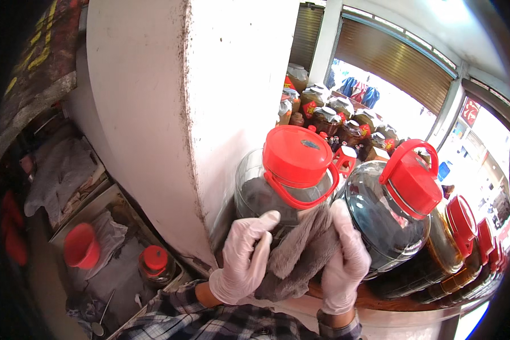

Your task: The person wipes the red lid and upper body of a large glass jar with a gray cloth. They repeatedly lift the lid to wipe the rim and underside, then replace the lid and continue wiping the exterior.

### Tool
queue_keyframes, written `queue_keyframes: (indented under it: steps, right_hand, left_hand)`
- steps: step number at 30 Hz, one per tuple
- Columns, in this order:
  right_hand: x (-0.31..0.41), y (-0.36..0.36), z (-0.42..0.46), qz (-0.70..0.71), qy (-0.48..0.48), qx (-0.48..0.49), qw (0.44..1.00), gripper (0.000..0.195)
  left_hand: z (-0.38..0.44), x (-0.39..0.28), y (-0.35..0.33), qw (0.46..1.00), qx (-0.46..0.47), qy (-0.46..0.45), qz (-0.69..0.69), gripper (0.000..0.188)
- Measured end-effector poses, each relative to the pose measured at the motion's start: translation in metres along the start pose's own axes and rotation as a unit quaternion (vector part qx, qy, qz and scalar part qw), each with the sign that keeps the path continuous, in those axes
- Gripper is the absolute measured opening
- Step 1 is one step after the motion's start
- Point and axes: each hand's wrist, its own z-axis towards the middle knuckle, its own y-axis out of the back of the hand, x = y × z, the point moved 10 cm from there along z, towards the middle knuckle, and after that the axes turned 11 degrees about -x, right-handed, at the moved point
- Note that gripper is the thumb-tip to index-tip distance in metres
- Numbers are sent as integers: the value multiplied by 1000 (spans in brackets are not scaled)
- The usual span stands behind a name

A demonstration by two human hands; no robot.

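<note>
My left hand (243, 260), in a thin whitish glove, is in front of a large glass jar (248, 170) with a red lid (298, 154) and a carrying handle. Its fingers are bent and a little apart, with nothing visible between them. A grey plush cloth (299, 255) hangs bunched just to its right. My right hand (346, 259), gloved the same way, grips that cloth at its right side. Beside it leans into view a second big jar (386, 229) of dark liquid, also red-capped. Cloth and hands hide the first jar's lower front.
A white pillar (153, 106) rises to the left of the jars. More red-lidded jars (461, 238) line the wooden counter (365, 299) on the right. Several wrapped jars (326, 120) stand behind. Lower left, a red bucket (81, 245) and a small red-lidded jar (155, 261) sit on a lower surface.
</note>
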Motion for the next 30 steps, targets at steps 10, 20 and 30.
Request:
queue_keyframes:
  steps: [10,20,30]
  right_hand:
    - [31,-78,44,-446,244,240,827,63]
    - [34,-125,39,-506,319,279,751,51]
    - [15,-94,27,-491,217,359,763,77]
  left_hand:
    - [54,55,-11,990,-63,-60,107,38]
    - [47,83,-15,996,-85,-4,-5,33]
    - [53,81,-12,998,-54,-11,17,40]
